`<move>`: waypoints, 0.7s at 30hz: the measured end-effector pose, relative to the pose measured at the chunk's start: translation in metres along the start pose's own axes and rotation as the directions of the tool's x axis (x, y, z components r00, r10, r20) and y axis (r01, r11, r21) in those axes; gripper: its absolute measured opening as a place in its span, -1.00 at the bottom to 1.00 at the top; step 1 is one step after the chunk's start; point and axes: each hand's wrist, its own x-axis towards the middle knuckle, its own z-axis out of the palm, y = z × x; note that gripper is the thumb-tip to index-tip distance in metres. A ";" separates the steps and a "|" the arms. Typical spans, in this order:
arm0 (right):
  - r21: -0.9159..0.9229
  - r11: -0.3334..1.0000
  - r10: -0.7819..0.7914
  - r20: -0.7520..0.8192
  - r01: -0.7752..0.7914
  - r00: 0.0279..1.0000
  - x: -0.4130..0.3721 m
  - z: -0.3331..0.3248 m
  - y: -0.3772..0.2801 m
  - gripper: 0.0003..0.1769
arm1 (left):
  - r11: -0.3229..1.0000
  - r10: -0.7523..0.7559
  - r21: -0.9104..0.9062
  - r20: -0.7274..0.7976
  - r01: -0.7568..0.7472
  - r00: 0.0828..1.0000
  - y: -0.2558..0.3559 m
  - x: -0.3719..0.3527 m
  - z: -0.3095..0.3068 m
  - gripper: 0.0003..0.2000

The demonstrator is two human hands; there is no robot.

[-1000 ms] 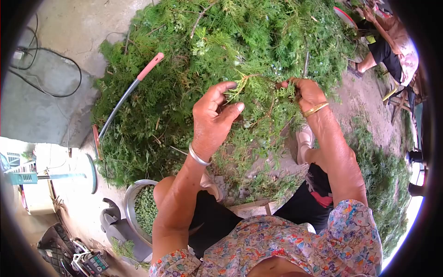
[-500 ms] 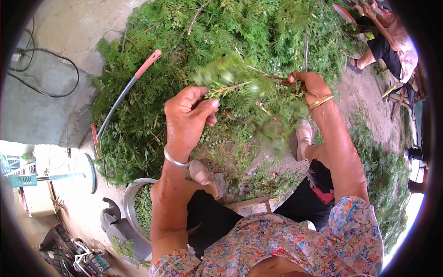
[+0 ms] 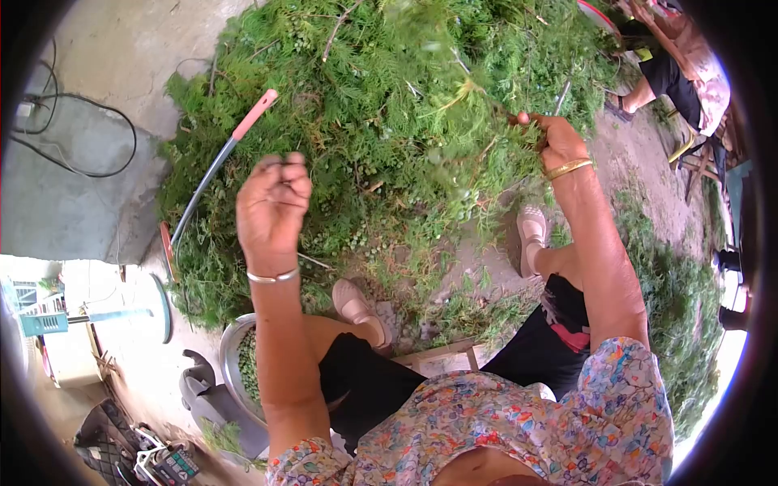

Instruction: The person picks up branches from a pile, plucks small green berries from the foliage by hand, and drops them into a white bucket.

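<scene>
My right hand point(image 3: 559, 144), with a gold bracelet at the wrist, is closed on the stem end of a leafy green branch point(image 3: 478, 105). The branch reaches up and left over a large pile of cut greenery point(image 3: 324, 130). My left hand point(image 3: 275, 198), above a silver bracelet, is raised palm up over the pile's left part. Its fingers are curled together and slightly blurred; whether something small is in them cannot be made out. Left of that hand lies a long tool with a pink handle point(image 3: 255, 115).
A metal basin point(image 3: 235, 356) of small green cones stands by my left knee, beside a grey plastic object point(image 3: 219, 401). Another person point(image 3: 689, 73) sits at the upper right. A cable point(image 3: 121, 117) crosses the grey slab point(image 3: 73, 194). A wooden stool edge point(image 3: 442, 356) shows below.
My left hand has moved left, away from the branch, and turned palm up. The branch in my right hand has swung upward, and that hand has shifted slightly.
</scene>
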 end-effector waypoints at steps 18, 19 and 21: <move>0.118 0.990 -0.079 0.020 0.076 0.997 -0.061 0.050 0.003 -0.88 | 0.937 -0.102 0.342 0.073 0.071 0.992 -0.063 -0.003 0.035 -0.87; 0.024 0.993 -0.112 0.048 0.111 0.993 -0.057 0.048 0.006 -0.88 | 0.916 -0.086 0.398 0.062 0.054 0.994 -0.066 -0.004 0.036 -0.85; -0.070 0.987 -0.140 0.078 0.145 0.987 -0.055 0.046 0.010 -0.88 | 0.862 -0.041 0.506 0.007 0.032 0.999 -0.072 -0.005 0.039 -0.76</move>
